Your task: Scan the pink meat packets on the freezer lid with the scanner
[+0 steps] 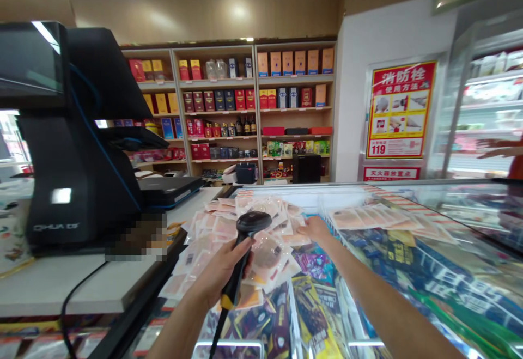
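My left hand (226,266) is wrapped around the handle of a black and yellow barcode scanner (252,220), its head pointing away from me and its cable running down. Beneath the scanner, a pile of flat clear packets (212,239) with pale pinkish contents is spread over the glass freezer top (304,200). At the right edge of this pile, my right hand (316,231) has its fingers closed on the edge of a packet (295,235). A fanned row of similar packets (368,216) lies further right on the glass.
A black checkout terminal (81,174) stands on the white counter (61,293) at left. Bagged frozen goods (314,315) show under the glass. Shelves of boxed goods (220,100) line the back wall. At far right, another person's hands (500,148) appear near a glass-fronted cabinet.
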Demonstrator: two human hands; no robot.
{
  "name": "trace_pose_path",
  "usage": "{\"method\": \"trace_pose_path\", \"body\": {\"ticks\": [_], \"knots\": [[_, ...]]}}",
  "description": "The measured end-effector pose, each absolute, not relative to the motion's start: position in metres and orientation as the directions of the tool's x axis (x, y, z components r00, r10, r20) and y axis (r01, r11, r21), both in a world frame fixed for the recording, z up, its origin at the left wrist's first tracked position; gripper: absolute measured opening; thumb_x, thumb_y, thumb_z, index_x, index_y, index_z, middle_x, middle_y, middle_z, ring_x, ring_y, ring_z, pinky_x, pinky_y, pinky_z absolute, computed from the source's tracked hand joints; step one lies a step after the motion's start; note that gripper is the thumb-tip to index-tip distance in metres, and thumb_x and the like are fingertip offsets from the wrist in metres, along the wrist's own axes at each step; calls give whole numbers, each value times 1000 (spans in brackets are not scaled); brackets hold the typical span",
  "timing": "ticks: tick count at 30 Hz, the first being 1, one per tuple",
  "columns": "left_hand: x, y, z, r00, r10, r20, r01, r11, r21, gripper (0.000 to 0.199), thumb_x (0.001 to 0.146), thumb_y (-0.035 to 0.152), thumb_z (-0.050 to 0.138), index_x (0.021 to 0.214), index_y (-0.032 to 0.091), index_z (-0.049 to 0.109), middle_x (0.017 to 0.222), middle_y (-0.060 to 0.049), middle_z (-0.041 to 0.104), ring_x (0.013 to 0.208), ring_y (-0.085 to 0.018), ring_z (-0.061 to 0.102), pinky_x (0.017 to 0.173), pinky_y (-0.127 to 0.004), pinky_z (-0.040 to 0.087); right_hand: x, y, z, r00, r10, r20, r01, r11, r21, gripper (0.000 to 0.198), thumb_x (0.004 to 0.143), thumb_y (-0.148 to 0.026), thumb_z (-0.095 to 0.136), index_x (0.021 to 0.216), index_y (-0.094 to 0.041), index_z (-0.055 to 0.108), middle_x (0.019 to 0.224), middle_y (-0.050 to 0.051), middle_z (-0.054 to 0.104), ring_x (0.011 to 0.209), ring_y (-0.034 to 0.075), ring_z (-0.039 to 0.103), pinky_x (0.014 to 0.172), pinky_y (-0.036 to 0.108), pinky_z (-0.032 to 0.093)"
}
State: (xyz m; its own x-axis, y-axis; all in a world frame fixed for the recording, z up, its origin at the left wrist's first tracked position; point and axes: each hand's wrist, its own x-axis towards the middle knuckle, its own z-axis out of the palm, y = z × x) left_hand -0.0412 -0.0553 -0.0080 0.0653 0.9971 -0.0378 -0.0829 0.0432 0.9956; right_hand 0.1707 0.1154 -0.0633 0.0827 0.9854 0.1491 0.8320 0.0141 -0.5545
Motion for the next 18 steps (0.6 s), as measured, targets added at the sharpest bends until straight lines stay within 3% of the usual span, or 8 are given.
{"method": "trace_pose_path", "body": {"ticks": [4, 9, 18], "knots": [[-41, -63, -12, 61, 997, -48, -136, 56, 989, 30, 66, 43, 53, 75, 15, 47, 57, 2, 50, 44, -5, 44, 43, -17, 32, 184, 111, -61, 85, 972, 221, 787, 70, -612, 17, 61, -26, 51, 50, -15, 57, 58, 6, 61, 64, 19, 57, 51, 23, 33], [-40, -69, -18, 79, 994, -69, -151, 81, 985, 30, 68, 43, 52, 78, 14, 48, 57, 2, 50, 44, -5, 43, 43, -17, 32, 204, 102, -61, 179, 928, 326, 702, 112, -704, 16, 65, -22, 43, 58, -15, 56, 58, 4, 60, 59, 16, 54, 49, 22, 33], [-32, -78, -17, 111, 993, -29, -160, 47, 986, 27, 70, 41, 51, 74, 15, 45, 57, 3, 49, 43, -5, 44, 43, -19, 32, 200, 82, -65, 253, 868, 427, 550, 234, -802, 24, 67, -35, 37, 69, -16, 51, 64, 5, 60, 62, 17, 54, 54, 24, 36]]}}
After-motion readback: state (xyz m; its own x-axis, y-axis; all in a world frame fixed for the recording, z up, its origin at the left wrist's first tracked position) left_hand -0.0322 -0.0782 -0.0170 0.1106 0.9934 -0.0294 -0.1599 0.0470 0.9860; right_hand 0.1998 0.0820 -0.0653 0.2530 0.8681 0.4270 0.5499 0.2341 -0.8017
